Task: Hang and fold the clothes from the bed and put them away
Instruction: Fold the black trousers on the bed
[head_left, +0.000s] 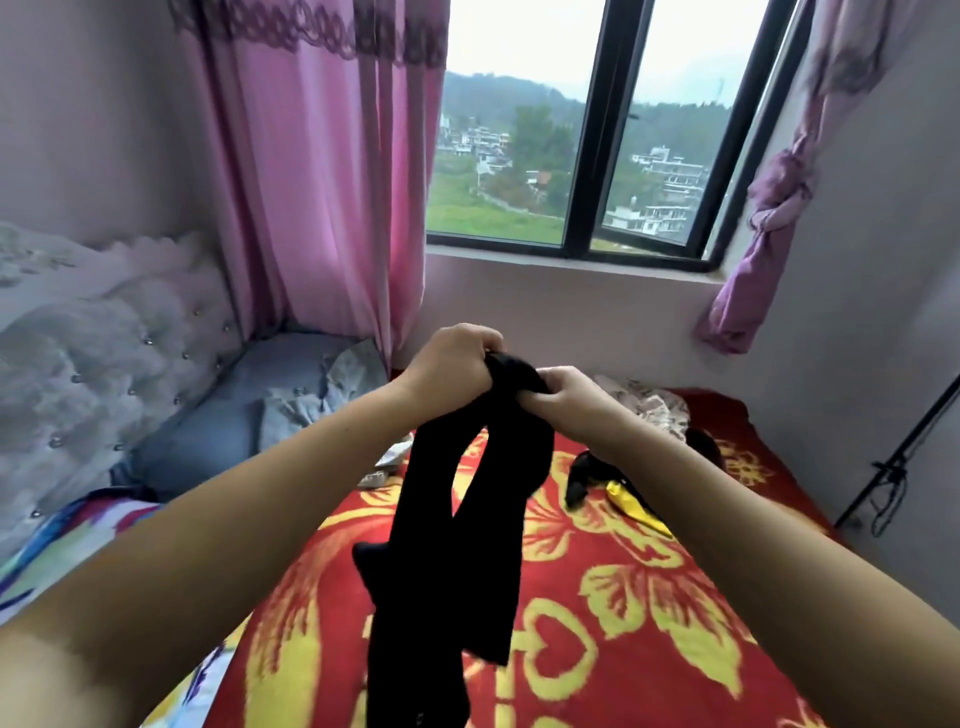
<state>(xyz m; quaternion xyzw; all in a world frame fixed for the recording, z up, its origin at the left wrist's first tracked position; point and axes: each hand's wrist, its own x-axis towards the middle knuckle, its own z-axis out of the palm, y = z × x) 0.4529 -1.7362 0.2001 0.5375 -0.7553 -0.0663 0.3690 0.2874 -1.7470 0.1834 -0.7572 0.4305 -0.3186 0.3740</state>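
A long black garment (467, 545) hangs in front of me over the bed. My left hand (449, 364) grips its bunched top edge with curled fingers. Just to the right, my right hand (569, 397) pinches the same top edge. The cloth drops in two dark strips toward the red and yellow flowered blanket (649, 623). More clothes lie on the bed: a black and yellow piece (618, 488) to the right, a pale patterned one (649, 402) at the far side, and a grey one (317, 395) near the pillow.
A tufted white headboard (93, 364) stands at the left with a blue-grey pillow (223, 415) beside it. Pink curtains (322, 171) frame a dark-framed window (592, 156). A black stand with cables (893, 467) leans by the right wall.
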